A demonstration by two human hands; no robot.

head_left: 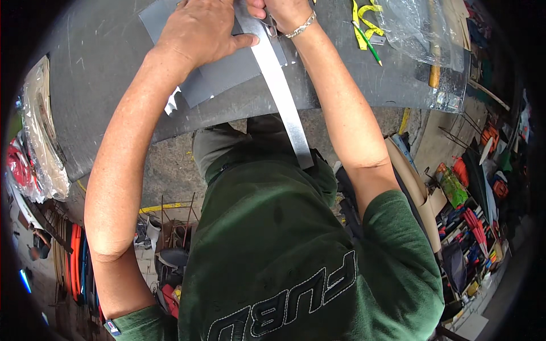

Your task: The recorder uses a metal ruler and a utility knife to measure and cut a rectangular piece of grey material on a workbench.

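Here, seen from above, a person in a dark green shirt with pale outlined lettering across the chest leans over a grey, scratched worktable [102, 68]. The left hand [199, 31] lies flat, fingers together and thumb spread, pressing a grey sheet [227, 77] onto the tabletop; it clasps nothing. Just beside the thumb, a long metal straightedge [278, 85] runs from the top of the view down over the sheet and past the table's near edge, its lower end over the shirt. The right hand [284, 11], wearing a silver bracelet at the wrist, is closed at the upper end of the straightedge; the picture's top edge cuts the fingers off, so what they grip, if anything, cannot be told. A scrap of white paper [172, 103] shows at the sheet's left edge, under the left wrist. To the right of the right forearm lie a green pencil [368, 42] and a coiled yellow tape [364, 20], and beyond them a clear plastic bag [418, 28] over a wooden handle [435, 59]. At the table's left end, clear plastic packets [42, 131] with red and pale contents are piled against the edge. Below the table on the left, orange and blue hoops [77, 258] stand on edge; on the right, brown cardboard [415, 187] leans beside a crowd of small coloured packages [475, 221], green, red and orange, too small to tell apart.
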